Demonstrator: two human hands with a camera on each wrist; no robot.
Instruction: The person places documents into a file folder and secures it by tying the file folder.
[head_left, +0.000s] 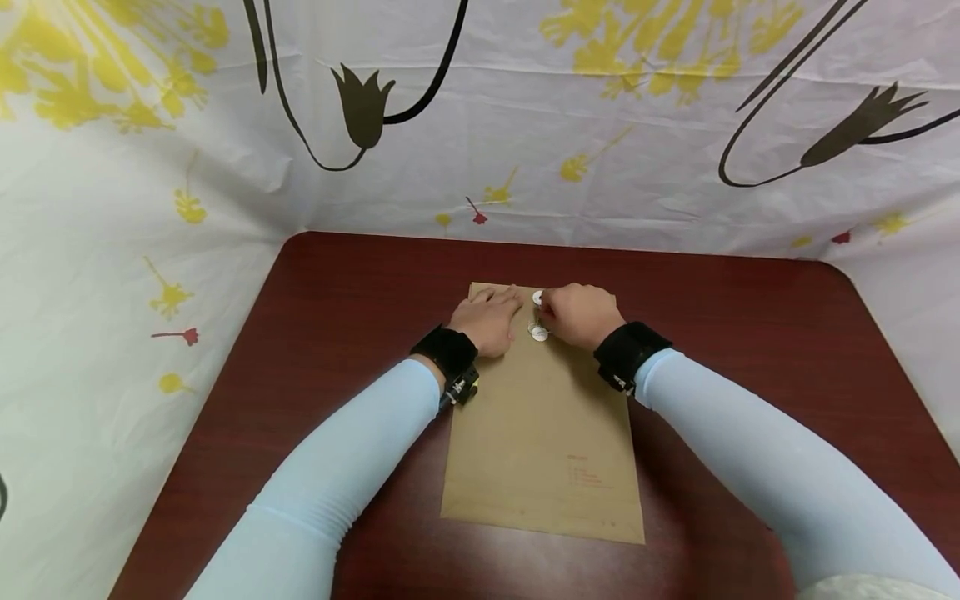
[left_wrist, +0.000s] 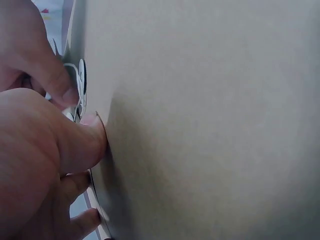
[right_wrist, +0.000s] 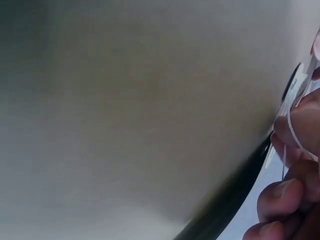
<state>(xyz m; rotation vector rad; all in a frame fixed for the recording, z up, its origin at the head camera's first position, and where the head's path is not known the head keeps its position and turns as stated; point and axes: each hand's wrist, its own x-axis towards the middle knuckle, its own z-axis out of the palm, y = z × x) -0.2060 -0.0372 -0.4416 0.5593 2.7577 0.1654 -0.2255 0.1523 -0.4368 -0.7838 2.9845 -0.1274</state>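
A brown paper envelope [head_left: 540, 425] lies on the table with its flap end away from me. Two white round paper buttons sit near that end, the lower button [head_left: 539, 333] in plain sight and the upper button [head_left: 537, 297] partly behind my right fingers. My left hand [head_left: 487, 321] rests on the envelope's upper left, fingers spread and its thumb beside the buttons in the left wrist view. With curled fingers, my right hand [head_left: 581, 315] pinches a thin white string [right_wrist: 291, 130] at the buttons. The string loops past the right thumb in the right wrist view.
The dark red-brown table [head_left: 360, 283] extends around the envelope on all sides. Beyond its far edge and left side hangs a white cloth [head_left: 420, 183] with flower prints. Small red print [head_left: 588, 475] marks the envelope's near right part.
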